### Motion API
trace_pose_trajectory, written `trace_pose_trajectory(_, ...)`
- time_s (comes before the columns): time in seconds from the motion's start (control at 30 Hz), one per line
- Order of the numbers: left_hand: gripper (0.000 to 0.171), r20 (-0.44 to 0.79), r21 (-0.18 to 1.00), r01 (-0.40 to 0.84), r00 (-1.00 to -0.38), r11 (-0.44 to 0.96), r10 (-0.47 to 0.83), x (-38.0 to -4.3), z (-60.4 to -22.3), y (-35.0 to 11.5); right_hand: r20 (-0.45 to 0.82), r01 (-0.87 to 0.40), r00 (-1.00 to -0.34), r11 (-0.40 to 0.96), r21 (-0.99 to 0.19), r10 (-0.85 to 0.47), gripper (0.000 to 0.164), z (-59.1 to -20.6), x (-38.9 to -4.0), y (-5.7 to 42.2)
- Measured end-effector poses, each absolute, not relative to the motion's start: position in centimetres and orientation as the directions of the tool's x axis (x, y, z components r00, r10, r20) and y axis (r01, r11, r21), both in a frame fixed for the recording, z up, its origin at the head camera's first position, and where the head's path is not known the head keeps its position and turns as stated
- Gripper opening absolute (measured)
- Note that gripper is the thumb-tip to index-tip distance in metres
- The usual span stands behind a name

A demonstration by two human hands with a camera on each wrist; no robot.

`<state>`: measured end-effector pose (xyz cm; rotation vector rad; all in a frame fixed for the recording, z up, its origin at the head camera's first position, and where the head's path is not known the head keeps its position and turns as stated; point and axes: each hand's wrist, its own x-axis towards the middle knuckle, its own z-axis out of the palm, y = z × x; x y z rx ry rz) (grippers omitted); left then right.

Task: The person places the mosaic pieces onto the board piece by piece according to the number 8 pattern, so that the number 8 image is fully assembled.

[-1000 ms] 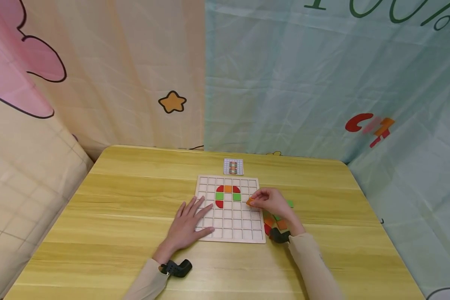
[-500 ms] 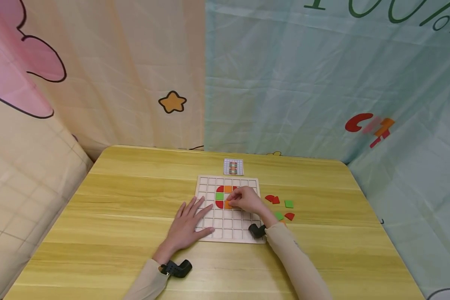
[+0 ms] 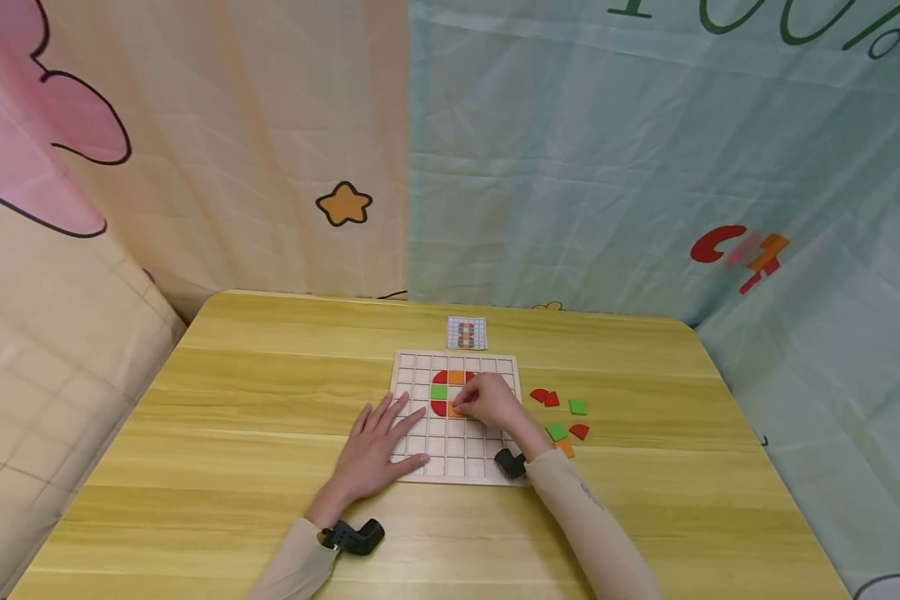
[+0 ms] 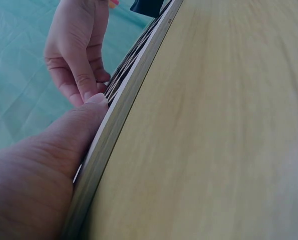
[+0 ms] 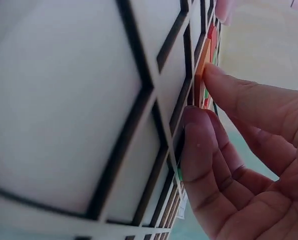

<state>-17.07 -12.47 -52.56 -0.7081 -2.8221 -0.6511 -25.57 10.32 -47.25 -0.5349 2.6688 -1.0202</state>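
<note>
My left hand (image 3: 375, 451) lies spread on the left edge of a white gridded board (image 3: 465, 468), thumb near its front edge. Over the middle of the board, my right hand (image 3: 493, 404) pinches an orange square tile (image 5: 202, 77) at a grid cell, thumb and fingertips at its edges. Left of that tile is a red quarter-round tile (image 3: 438, 408). Above this red one come a green square tile (image 3: 438, 392) and another red quarter-round (image 3: 440, 377). A second orange square (image 3: 456, 377) sits in the top row. My right hand covers some tiles to its right.
A small printed pattern card (image 3: 467, 333) lies behind the board. Right of the board are loose red quarter-rounds (image 3: 579, 432), green squares (image 3: 577, 407) and an orange square (image 3: 565, 448). All rest on a wooden table (image 3: 270, 375) with fabric hung behind it.
My right hand has carried the orange square from the board's right side leftward to the cell beside the lower red tile, then barely shifted. The left hand has stayed put.
</note>
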Motion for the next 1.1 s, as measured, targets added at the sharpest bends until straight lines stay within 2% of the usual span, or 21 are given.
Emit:
trace_pose_trajectory(0.17,0.068,0.257,0.373,0.482,-0.875,0.793,0.411,-17.1,-52.6,-12.5,-0.072,-0.312,-0.882,0.69,-0.654,-0.467,0.009,-47.0,-24.8,11.0)
trace_pose_trajectory(0.33,0.068,0.28,0.367,0.494,-0.867,0.788,0.413,-17.1,-52.6,-12.4,-0.044,-0.358,-0.847,0.63,-0.689,-0.53,0.015,-46.9,-24.1,12.6)
trace_pose_trajectory(0.63,0.069,0.254,0.376,0.481,-0.876,0.792,0.411,-17.2,-52.7,-12.4,-0.075,-0.141,-0.953,0.648,-0.749,-0.294,0.012,-46.4,-24.2,17.3)
trace_pose_trajectory(0.83,0.069,0.254,0.378,0.479,-0.877,0.793,0.408,-17.1,-52.7,-12.5,-0.035,-0.115,-0.98,0.706,-0.699,-0.195,0.014,-46.5,-25.0,21.1)
trace_pose_trajectory(1.1,0.069,0.23,0.383,0.469,-0.883,0.796,0.409,-17.1,-52.6,-12.5,-0.021,-0.134,-0.982,0.776,-0.617,-0.186,0.027,-46.4,-25.1,23.1)
